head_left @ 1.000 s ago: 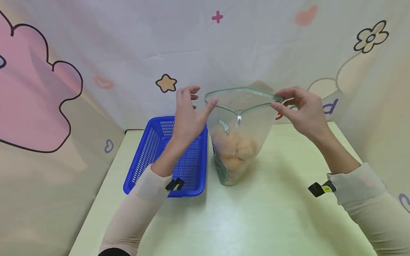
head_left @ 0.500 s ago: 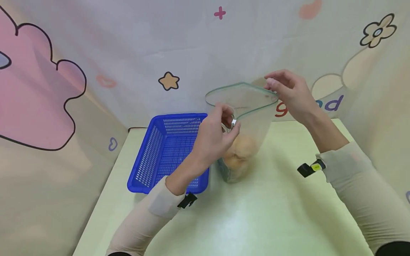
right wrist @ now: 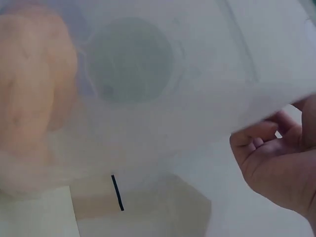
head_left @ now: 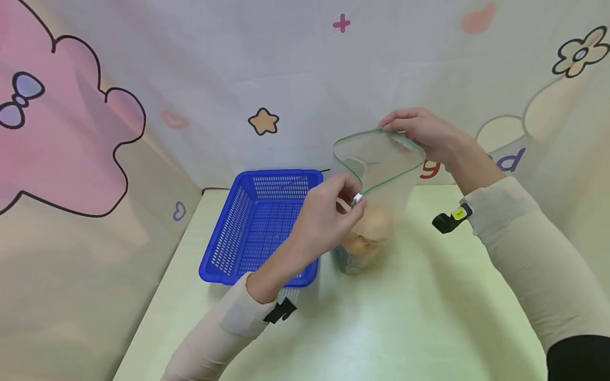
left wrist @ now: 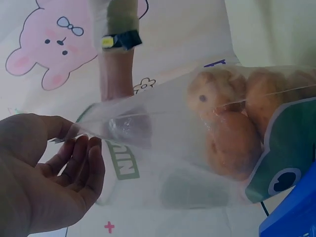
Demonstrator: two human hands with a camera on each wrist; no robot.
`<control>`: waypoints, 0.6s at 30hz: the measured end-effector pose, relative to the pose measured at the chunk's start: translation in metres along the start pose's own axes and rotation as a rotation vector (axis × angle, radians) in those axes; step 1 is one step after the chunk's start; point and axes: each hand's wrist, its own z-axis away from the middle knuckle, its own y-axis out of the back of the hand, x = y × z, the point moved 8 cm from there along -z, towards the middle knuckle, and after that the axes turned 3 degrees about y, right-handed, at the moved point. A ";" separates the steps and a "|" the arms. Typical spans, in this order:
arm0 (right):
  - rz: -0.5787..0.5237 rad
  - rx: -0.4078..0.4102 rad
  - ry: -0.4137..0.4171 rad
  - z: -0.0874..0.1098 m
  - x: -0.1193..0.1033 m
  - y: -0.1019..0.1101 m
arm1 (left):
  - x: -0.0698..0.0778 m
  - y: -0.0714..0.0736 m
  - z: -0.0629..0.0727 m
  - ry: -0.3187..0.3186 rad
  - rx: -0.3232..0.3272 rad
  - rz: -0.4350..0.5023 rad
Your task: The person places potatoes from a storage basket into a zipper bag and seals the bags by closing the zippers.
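Note:
A clear zip bag (head_left: pixel 397 185) with a green-edged mouth stands on the table, its mouth gaping. Several round, tan-orange items (left wrist: pixel 232 143), whose kind I cannot tell, lie in its lower part. My left hand (head_left: pixel 326 211) pinches the near rim at the white zip slider (head_left: pixel 358 198), between thumb and curled forefinger. At the far right of the mouth, my right hand (head_left: pixel 429 132) grips the rim with thumb and fingers. The right wrist view shows that hand (right wrist: pixel 281 158) at the bag's edge, its fingertips partly hidden by the film.
A blue perforated plastic basket (head_left: pixel 206 270) stands just left of the bag, beneath my left forearm. The pale table (head_left: pixel 362 328) meets a patterned cloth backdrop (head_left: pixel 295 63) behind and at the sides. A dark cord (head_left: pixel 214 189) lies at the table's back edge.
My left hand has come from the bag's left rim to the slider at the front and taken hold of it. My right hand has shifted left along the far rim; the mouth has narrowed.

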 end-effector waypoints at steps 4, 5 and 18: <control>-0.171 -0.033 0.037 0.017 0.004 0.016 | -0.006 0.006 -0.006 0.053 0.004 0.036; -0.224 -0.063 0.063 0.021 0.004 0.020 | -0.007 0.008 -0.008 0.068 0.006 0.036; 0.448 0.272 0.334 0.125 -0.021 0.071 | -0.052 0.045 -0.048 0.261 -0.004 0.165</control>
